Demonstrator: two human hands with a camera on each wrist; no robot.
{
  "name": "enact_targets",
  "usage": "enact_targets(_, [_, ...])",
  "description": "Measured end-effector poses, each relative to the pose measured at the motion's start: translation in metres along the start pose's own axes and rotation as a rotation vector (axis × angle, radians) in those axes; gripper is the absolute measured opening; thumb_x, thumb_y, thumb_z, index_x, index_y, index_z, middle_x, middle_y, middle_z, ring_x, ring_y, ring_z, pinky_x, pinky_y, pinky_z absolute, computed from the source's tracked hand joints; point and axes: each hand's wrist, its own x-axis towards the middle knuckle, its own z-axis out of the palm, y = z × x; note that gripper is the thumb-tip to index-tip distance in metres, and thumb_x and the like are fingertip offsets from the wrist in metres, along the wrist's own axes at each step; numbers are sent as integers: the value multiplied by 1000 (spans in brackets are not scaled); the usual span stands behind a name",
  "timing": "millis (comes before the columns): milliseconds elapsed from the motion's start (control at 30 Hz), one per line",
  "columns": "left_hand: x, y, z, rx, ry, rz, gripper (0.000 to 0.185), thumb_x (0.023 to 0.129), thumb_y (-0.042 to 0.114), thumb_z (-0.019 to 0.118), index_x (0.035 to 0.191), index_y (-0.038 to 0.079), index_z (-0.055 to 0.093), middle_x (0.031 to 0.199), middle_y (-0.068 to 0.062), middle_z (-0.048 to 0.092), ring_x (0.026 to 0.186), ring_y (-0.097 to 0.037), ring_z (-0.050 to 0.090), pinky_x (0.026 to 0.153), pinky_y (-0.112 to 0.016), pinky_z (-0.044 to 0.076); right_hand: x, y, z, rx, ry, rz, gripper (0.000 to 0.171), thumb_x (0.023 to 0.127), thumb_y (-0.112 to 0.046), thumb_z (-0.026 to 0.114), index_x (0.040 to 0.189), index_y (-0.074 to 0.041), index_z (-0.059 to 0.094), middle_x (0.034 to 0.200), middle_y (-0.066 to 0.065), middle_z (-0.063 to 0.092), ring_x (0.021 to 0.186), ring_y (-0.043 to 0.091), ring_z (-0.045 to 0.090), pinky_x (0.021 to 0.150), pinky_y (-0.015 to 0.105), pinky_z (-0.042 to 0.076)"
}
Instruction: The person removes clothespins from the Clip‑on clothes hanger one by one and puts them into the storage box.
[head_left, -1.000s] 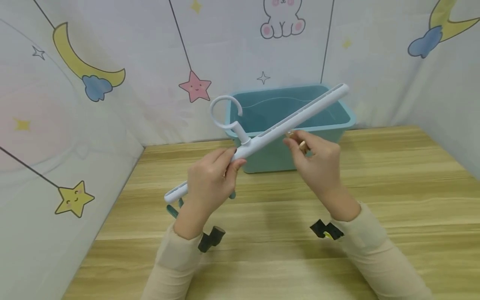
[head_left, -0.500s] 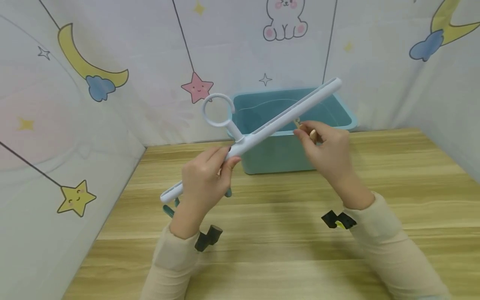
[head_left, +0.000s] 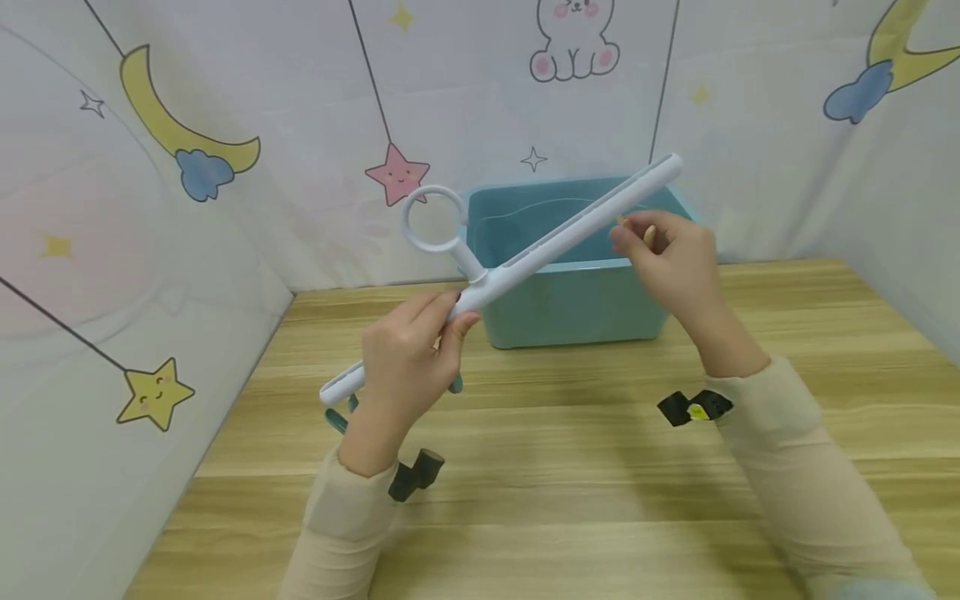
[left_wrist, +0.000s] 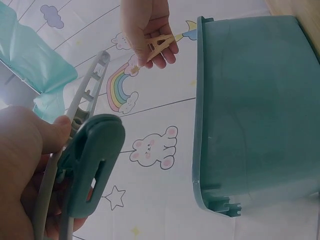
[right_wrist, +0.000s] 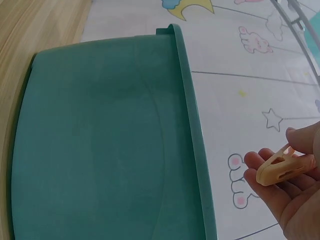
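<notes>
Hanger (head_left: pixel 551 247), white, slotted: up in mid-air above table (head_left: pixel 525 508), in front of bin (head_left: pixel 577 310). Slanted, right end higher, crossing bin's mouth as seen from head view. Gripped near middle by left hand (head_left: pixel 408 350), thumb and fingers round it, just left of hook (head_left: pixel 468 261).

Clip (left_wrist: pixel 90 155), green: at hanger, just beside left thumb. Cannot tell whether fastened. More green tips under hanger in head view; count uncertain.

Peg (right_wrist: pixel 287 165), tan: pinched in right hand (head_left: pixel 678 258), thumb on one side, fingers on other. Near hanger's right arm, apart from it in left wrist view.

Changed within last second: right hand shifted up and rightward with peg, toward hanger's outer end. Hanger itself only slightly shifted, left grip the same. Meaning, by judgement: peg brought level with outer part of arm, hanger kept steady, no join between peg and hanger so far.

Bin: blue-green, upright on table, against backdrop (head_left: pixel 315 92). Inner walls partly in view, with thin pale curved line across back one. Floor not visible; contents, if any, impossible to tell.
</notes>
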Motion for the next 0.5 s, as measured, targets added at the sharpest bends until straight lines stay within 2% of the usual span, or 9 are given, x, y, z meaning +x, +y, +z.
enact_targets(200, [0,-1,-1,0,5,-6,23,82,14,76,92,-5,69,75,-13,66,51,-19,54,39,-29,38,13,5,-5,1,-76,174,28,93,-26,65,102,0,71,69,-16,63,47,8,39,42,21,28])
enact_targets(400, [1,-1,-2,6,-1,-4,23,83,16,76,92,-5,69,75,-12,66,51,-19,54,40,-29,38,22,14,-5,-15,-107,249,33,94,-33,63,98,-2,70,67,-22,61,50,10,42,44,24,29])
enact_targets(500, [1,0,-2,10,-5,-6,23,83,16,76,92,-4,69,75,-12,66,51,-18,54,40,-29,38,24,17,-4,-26,-116,285,32,94,-34,63,97,-2,70,66,-18,62,50,11,40,44,25,29])
